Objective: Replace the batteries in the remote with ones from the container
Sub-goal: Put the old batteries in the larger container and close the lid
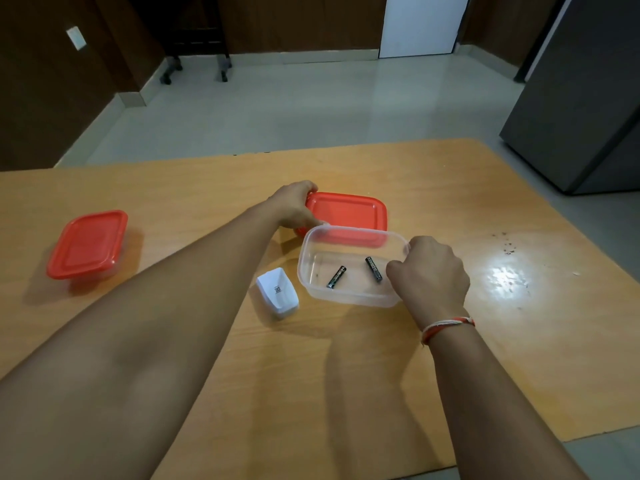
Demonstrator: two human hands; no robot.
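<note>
A clear plastic container (313, 271) stands open on the wooden table (450, 358), with two black batteries (336, 277) (374, 269) lying on its bottom. My right hand (429, 271) grips its right rim. Just behind it lies a red lid (349, 211); my left hand (294, 206) holds that lid by its left edge. A small white battery cover (277, 292) lies to the left of the container. The remote itself is not in view.
A second container with a red lid (88, 244) sits closed at the table's left. Dark specks (507, 244) dot the table at the right. A grey cabinet (581, 98) stands on the floor beyond the right corner.
</note>
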